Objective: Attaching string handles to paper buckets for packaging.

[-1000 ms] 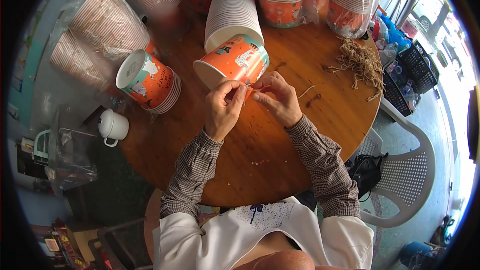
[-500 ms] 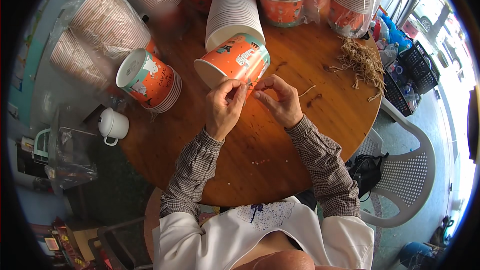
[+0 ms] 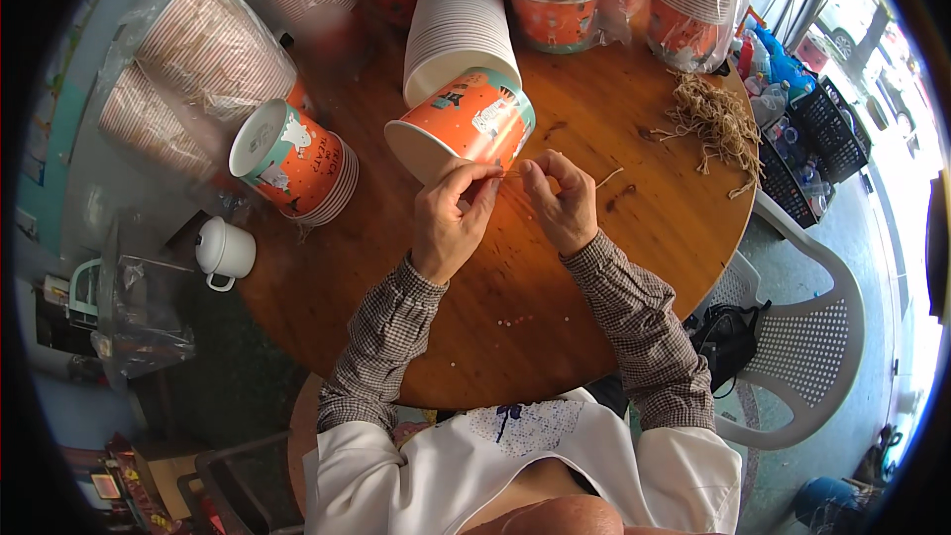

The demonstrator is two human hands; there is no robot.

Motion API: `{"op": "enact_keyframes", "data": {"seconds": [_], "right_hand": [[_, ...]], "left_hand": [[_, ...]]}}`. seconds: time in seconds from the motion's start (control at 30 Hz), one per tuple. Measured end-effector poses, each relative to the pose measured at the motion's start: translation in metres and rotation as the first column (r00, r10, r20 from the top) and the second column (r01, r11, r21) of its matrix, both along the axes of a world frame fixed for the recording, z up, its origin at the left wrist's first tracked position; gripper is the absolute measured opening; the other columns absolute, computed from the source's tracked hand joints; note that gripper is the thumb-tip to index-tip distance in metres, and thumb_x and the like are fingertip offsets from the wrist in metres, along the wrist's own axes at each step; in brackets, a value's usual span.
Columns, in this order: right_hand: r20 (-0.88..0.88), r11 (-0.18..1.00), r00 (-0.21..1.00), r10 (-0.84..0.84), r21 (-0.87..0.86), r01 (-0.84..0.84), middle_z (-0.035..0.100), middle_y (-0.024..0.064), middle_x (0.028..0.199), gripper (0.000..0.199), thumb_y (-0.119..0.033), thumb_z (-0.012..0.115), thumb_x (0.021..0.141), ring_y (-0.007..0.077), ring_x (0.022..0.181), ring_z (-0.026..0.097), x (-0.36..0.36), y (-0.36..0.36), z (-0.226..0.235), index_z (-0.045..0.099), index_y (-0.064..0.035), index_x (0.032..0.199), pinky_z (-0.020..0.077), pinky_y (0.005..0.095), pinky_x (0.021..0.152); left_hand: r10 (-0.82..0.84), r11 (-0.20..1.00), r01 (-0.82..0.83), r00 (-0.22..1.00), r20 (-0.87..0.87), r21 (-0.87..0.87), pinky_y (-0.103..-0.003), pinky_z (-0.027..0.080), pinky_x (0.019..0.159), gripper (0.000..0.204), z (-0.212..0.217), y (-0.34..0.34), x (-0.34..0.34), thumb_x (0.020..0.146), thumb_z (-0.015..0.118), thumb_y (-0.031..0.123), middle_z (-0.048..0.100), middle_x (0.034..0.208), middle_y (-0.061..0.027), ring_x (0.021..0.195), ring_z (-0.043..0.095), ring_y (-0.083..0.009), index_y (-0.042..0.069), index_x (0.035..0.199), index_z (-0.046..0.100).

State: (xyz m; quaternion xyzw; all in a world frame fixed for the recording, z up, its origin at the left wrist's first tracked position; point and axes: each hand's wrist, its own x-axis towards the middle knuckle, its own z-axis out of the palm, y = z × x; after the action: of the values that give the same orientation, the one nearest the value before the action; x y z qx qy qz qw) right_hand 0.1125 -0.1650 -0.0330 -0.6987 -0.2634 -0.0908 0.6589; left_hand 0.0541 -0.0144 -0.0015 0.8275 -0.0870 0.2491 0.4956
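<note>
Lettering on orange buckets, left hand, right hand, pinched string

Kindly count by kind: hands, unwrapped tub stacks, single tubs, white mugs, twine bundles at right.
Left hand and right hand: 2
Unwrapped white tub stack and orange tub stack: 2
Single orange tub: 1
White mug: 1
Twine bundle: 1
Total: 7
</note>
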Motion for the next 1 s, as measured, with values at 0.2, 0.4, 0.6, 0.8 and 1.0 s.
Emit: {"op": "enact_keyframes", "data": {"seconds": [0.2, 0.4, 0.6, 0.8, 1.0], "right_hand": [[0.009, 0.995, 0.996, -0.091, 0.045, 0.090, 0.061, 0.0068, 0.072, 0.014, -0.011, 0.066, 0.088, 0.0142, 0.068, 0.055, 0.006, -0.003, -0.003, 0.060, 0.0011, 0.083, 0.0463, 0.0287, 0.066], [0.233, 0.993, 0.966, -0.113, 0.062, 0.101, 0.063, 0.0095, 0.092, 0.009, -0.006, 0.068, 0.085, 0.0195, 0.081, 0.062, 0.004, -0.004, 0.016, 0.061, 0.0004, 0.085, 0.0492, 0.0297, 0.074], [0.378, 0.950, 0.914, -0.148, -0.202, 0.238, 0.062, 0.0102, 0.108, 0.007, -0.005, 0.068, 0.083, 0.0212, 0.071, 0.065, 0.000, -0.016, 0.031, 0.062, -0.0030, 0.086, 0.0516, 0.0341, 0.069], [0.265, 0.974, 0.952, -0.151, -0.124, 0.189, 0.065, 0.0095, 0.098, 0.009, -0.006, 0.067, 0.084, 0.0226, 0.060, 0.060, -0.001, -0.018, 0.047, 0.061, -0.0007, 0.087, 0.0491, 0.0299, 0.054], [0.384, 0.931, 0.923, 0.020, -0.344, 0.123, 0.063, 0.0092, 0.094, 0.009, -0.007, 0.067, 0.084, 0.0160, 0.060, 0.056, 0.001, -0.024, 0.057, 0.063, 0.0009, 0.085, 0.0468, 0.0281, 0.056]], "left_hand": [[0.039, 0.923, -0.146, 0.956, 0.291, 0.357, -0.030, 0.053, 0.066, 0.013, 0.007, 0.008, 0.000, 0.084, 0.065, -0.004, 0.066, 0.090, -0.0100, 0.079, 0.067, -0.0216, 0.000, 0.096, 0.062], [0.032, 0.933, -0.120, 0.967, 0.253, 0.339, -0.031, 0.052, 0.064, 0.013, 0.010, 0.003, -0.003, 0.083, 0.066, -0.004, 0.064, 0.086, -0.0108, 0.075, 0.066, -0.0243, 0.001, 0.093, 0.060], [0.117, 0.960, -0.154, 0.979, 0.166, 0.232, -0.029, 0.050, 0.059, 0.013, 0.010, -0.005, -0.008, 0.082, 0.067, -0.002, 0.064, 0.082, -0.0087, 0.068, 0.064, -0.0190, 0.001, 0.093, 0.060], [0.095, 0.974, -0.129, 0.978, 0.183, 0.184, -0.028, 0.050, 0.052, 0.013, 0.006, -0.006, -0.007, 0.084, 0.065, -0.002, 0.063, 0.079, -0.0092, 0.061, 0.064, -0.0187, 0.003, 0.093, 0.057], [0.059, 0.998, -0.058, 0.996, 0.062, -0.025, -0.023, 0.048, 0.057, 0.008, 0.001, -0.002, -0.006, 0.087, 0.064, 0.001, 0.064, 0.079, -0.0070, 0.066, 0.064, -0.0120, 0.001, 0.093, 0.061]]}}
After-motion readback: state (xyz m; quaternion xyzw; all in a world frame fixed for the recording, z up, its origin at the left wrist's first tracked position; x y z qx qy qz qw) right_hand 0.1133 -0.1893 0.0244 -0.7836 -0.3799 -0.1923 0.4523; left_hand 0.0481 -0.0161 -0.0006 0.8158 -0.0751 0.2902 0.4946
